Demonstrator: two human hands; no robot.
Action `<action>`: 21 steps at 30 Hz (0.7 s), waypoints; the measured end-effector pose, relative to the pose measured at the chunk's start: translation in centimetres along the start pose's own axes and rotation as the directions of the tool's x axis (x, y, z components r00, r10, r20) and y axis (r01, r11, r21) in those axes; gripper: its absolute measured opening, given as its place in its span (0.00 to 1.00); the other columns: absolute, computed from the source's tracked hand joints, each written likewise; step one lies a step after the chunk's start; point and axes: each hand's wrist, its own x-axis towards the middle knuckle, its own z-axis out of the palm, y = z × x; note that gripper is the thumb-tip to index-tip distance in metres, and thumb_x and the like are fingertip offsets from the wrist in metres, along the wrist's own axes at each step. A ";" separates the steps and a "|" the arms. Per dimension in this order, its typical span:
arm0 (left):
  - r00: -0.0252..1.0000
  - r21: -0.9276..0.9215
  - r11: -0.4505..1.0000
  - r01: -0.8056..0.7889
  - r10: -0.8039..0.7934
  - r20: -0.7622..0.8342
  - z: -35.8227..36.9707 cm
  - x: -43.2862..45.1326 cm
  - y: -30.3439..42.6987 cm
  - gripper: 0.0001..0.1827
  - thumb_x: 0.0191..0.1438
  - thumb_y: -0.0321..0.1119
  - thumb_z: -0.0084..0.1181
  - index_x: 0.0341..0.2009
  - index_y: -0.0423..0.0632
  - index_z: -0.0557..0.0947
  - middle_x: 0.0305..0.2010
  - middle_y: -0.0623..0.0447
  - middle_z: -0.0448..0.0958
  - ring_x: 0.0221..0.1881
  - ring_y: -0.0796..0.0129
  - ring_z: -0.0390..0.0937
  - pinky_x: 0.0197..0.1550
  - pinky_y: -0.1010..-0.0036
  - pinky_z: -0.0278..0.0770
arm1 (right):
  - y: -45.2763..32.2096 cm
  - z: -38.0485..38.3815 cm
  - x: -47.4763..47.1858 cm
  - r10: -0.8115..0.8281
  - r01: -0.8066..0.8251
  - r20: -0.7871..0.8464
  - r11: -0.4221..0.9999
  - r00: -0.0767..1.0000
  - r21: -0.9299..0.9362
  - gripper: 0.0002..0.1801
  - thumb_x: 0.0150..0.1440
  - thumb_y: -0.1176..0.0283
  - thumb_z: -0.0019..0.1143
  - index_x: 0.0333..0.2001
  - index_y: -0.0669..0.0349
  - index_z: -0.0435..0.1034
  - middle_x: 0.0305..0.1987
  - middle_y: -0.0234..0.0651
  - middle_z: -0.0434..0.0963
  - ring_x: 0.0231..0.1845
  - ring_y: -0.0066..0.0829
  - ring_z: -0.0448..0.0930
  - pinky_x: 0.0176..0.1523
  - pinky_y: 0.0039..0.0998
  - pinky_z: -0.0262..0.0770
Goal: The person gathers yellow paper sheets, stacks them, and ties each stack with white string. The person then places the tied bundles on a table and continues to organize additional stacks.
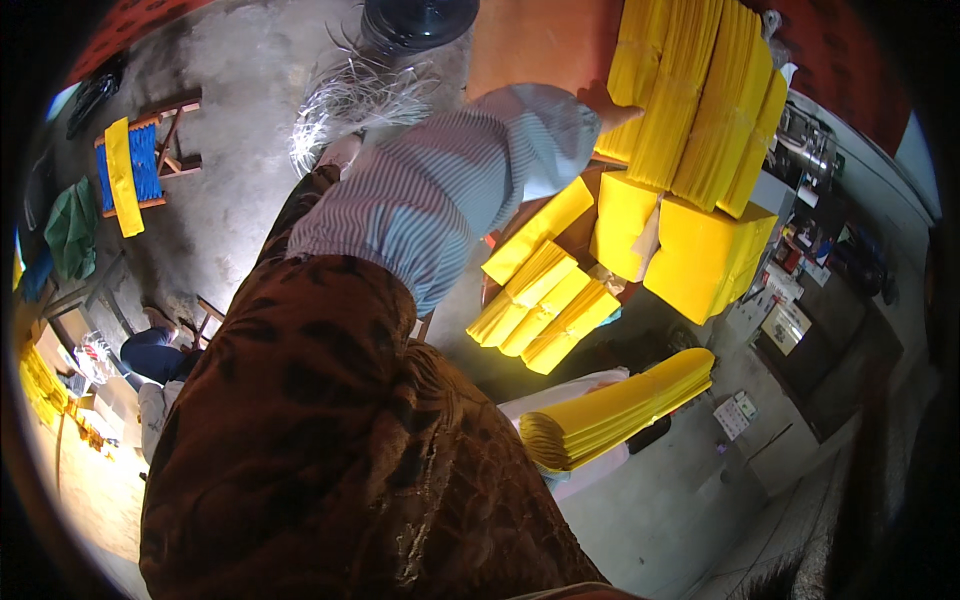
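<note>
My left arm, in a striped sleeve (427, 187), reaches to the upper right. At its end my left hand (611, 111) touches the near side of a tall stack of yellow paper envelopes (675, 97); the sleeve hides part of it, so its grip is unclear. A thick bundle of yellow envelopes (619, 412) lies sideways close to my right side, with a bit of striped cloth under it. My right hand is out of view. Below the tall stack stand larger yellow bundles (697, 255) and several smaller ones (544, 304).
White plastic strips (360, 97) lie on the floor by my foot, near a black round object (420, 22). A blue-topped stool (135, 169) bears a yellow piece. Another person's leg (154, 352) shows at left. Papers (784, 326) lie on a dark surface at right.
</note>
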 end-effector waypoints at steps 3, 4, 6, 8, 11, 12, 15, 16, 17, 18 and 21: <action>1.000 -0.009 1.000 0.001 -0.001 -0.011 0.3 0.4 -0.5 0.54 0.36 0.63 0.72 0.59 0.37 0.66 0.55 0.36 0.75 0.54 0.50 0.76 0.53 0.64 0.76 | 0.7 -1.3 -1.0 -0.033 0.033 -0.020 0.999 0.999 0.024 0.28 0.66 0.56 0.46 0.63 0.64 0.63 0.59 0.43 0.74 0.56 0.38 0.77 0.60 0.38 0.76; 1.000 -0.095 0.995 -0.014 0.015 0.015 0.2 0.5 -0.8 0.56 0.34 0.63 0.73 0.59 0.36 0.66 0.54 0.36 0.75 0.54 0.50 0.77 0.56 0.64 0.76 | 0.9 -1.7 -1.3 -0.050 0.051 -0.027 0.998 0.998 0.039 0.28 0.67 0.56 0.46 0.63 0.64 0.63 0.59 0.43 0.74 0.56 0.38 0.77 0.60 0.38 0.76; 0.998 -0.070 0.995 -0.069 0.068 -0.018 -0.2 0.7 -1.1 0.52 0.35 0.60 0.75 0.57 0.37 0.67 0.51 0.38 0.78 0.49 0.53 0.81 0.53 0.66 0.79 | 1.7 -2.6 -1.8 -0.086 0.089 -0.041 0.993 0.995 0.080 0.28 0.67 0.56 0.45 0.63 0.64 0.63 0.59 0.43 0.74 0.56 0.38 0.77 0.60 0.38 0.76; 0.994 -0.234 0.970 -0.070 0.089 0.069 -0.9 0.9 -1.4 0.47 0.37 0.53 0.76 0.55 0.38 0.69 0.52 0.39 0.78 0.49 0.53 0.81 0.51 0.67 0.80 | 2.5 -3.5 -2.6 -0.132 0.139 -0.067 0.982 0.989 0.129 0.28 0.67 0.56 0.45 0.63 0.64 0.63 0.59 0.43 0.74 0.56 0.38 0.77 0.60 0.38 0.76; 0.998 -0.119 0.991 -0.066 0.067 0.010 -1.9 1.5 -1.4 0.44 0.37 0.43 0.78 0.55 0.41 0.66 0.52 0.38 0.78 0.48 0.51 0.81 0.48 0.66 0.82 | 4.5 -4.8 -4.0 -0.192 0.216 -0.127 0.951 0.973 0.219 0.28 0.68 0.56 0.44 0.63 0.64 0.63 0.59 0.43 0.74 0.56 0.38 0.78 0.60 0.38 0.76; 0.997 -0.175 0.982 -0.074 0.079 0.023 -2.3 1.8 -1.4 0.45 0.37 0.41 0.78 0.55 0.42 0.65 0.52 0.37 0.77 0.48 0.49 0.81 0.47 0.65 0.82 | 5.2 -5.3 -4.5 -0.208 0.242 -0.156 0.939 0.966 0.243 0.27 0.68 0.56 0.44 0.63 0.65 0.63 0.59 0.43 0.74 0.56 0.38 0.78 0.60 0.38 0.76; 0.962 -0.034 0.961 -0.275 0.274 -0.021 -3.3 2.2 -1.4 0.47 0.37 0.41 0.78 0.58 0.45 0.62 0.51 0.36 0.76 0.47 0.47 0.80 0.49 0.61 0.82 | 8.3 -6.7 -6.5 -0.237 0.315 -0.259 0.892 0.936 0.323 0.27 0.68 0.56 0.43 0.63 0.65 0.63 0.59 0.44 0.74 0.56 0.38 0.78 0.60 0.38 0.76; 0.937 -0.038 0.937 -0.348 0.347 -0.025 -3.6 2.2 -1.1 0.48 0.37 0.41 0.78 0.59 0.47 0.61 0.51 0.35 0.76 0.46 0.47 0.80 0.49 0.61 0.81 | 9.6 -7.0 -7.0 -0.242 0.340 -0.295 0.873 0.924 0.349 0.27 0.68 0.56 0.43 0.63 0.65 0.63 0.59 0.44 0.74 0.56 0.38 0.78 0.60 0.38 0.76; 0.874 0.274 0.854 -0.442 0.479 -0.082 -3.8 2.5 -0.5 0.43 0.41 0.38 0.75 0.58 0.48 0.63 0.52 0.37 0.75 0.42 0.49 0.80 0.42 0.62 0.82 | 10.8 -7.4 -7.4 -0.245 0.364 -0.329 0.852 0.912 0.376 0.27 0.68 0.57 0.42 0.63 0.65 0.63 0.59 0.44 0.74 0.56 0.38 0.78 0.60 0.38 0.76; 0.773 0.541 0.682 -0.492 0.628 -0.089 -4.1 2.3 -0.1 0.39 0.44 0.36 0.73 0.57 0.49 0.65 0.53 0.39 0.73 0.37 0.51 0.80 0.34 0.63 0.83 | 12.1 -7.7 -8.1 -0.234 0.381 -0.367 0.830 0.900 0.407 0.27 0.68 0.57 0.42 0.63 0.65 0.63 0.59 0.44 0.74 0.56 0.37 0.78 0.60 0.38 0.76; 0.746 0.742 0.445 -0.501 0.657 0.110 -5.0 2.5 3.1 0.28 0.49 0.33 0.69 0.53 0.49 0.71 0.53 0.42 0.72 0.29 0.56 0.77 0.25 0.69 0.80 | 16.0 -8.5 -10.1 -0.110 0.357 -0.431 0.756 0.895 0.548 0.34 0.64 0.49 0.46 0.64 0.63 0.62 0.61 0.43 0.73 0.58 0.40 0.76 0.61 0.42 0.74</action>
